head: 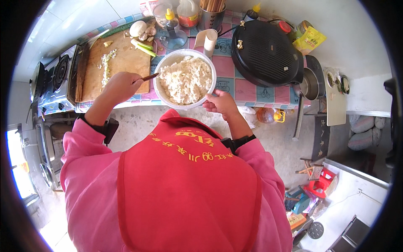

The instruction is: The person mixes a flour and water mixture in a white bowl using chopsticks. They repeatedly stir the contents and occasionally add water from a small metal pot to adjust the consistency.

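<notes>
My left hand point(124, 85) grips a brown stick-like utensil point(150, 77), probably chopsticks, whose tip reaches the left rim of a white bowl point(212, 67). Shaggy, pale floury dough point(185, 80) fills much of this bowl. At the bowl's lower right, my right hand point(222, 102) holds the rim, thumb on top and fingers below. Left of the bowl lies a wooden cutting board point(126, 60) with chopped pale green and white bits point(107, 67), pieces of green stalk point(143, 47) and garlic point(148, 33). A clear glass cup point(175, 41) stands just behind the bowl.
A black electric griddle point(267, 52) stands right of the bowl, with a saucepan point(310, 83) beyond it, its handle past the counter edge. Far left is a gas stove point(59, 75). Bottles, including a yellow-capped one point(171, 23), and a metal utensil holder point(212, 19) line the back.
</notes>
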Demonstrator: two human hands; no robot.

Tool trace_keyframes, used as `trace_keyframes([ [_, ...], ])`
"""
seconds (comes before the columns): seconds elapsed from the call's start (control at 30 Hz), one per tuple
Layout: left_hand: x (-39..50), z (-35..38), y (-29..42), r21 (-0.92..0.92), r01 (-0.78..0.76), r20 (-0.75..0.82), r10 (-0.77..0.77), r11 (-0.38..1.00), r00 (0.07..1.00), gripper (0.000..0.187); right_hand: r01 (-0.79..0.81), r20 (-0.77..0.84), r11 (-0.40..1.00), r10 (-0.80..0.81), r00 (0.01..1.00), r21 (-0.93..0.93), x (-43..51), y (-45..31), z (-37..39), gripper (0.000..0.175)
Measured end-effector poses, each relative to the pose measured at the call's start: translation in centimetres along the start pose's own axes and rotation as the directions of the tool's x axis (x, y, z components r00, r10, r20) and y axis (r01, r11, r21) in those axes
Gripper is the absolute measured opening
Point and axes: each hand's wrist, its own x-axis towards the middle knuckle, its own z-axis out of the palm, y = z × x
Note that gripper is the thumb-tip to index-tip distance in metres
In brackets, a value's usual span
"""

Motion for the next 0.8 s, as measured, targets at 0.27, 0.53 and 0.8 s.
trace_keyframes([
  [0.27,-1.2,1.6,3.0,-0.012,-0.048,0.149,0.049,0.999,0.988,0.028,0.014,0.023,1.000,-0.013,1.000,-0.024,0.2,-0.2,-0.2,0.036],
  [0.53,0.7,4.9,1.9,0.078,0.061,-0.010,-0.061,0.995,0.998,0.028,0.010,0.021,1.000,-0.010,1.000,-0.029,0.4,-0.1,-0.1,0.034],
  [0.8,-1.8,1.9,3.2,0.279,0.074,-0.042,-0.065,0.958,0.997,0.028,0.030,0.045,0.999,-0.029,0.999,-0.019,-0.2,0.1,-0.2,0.041],
])
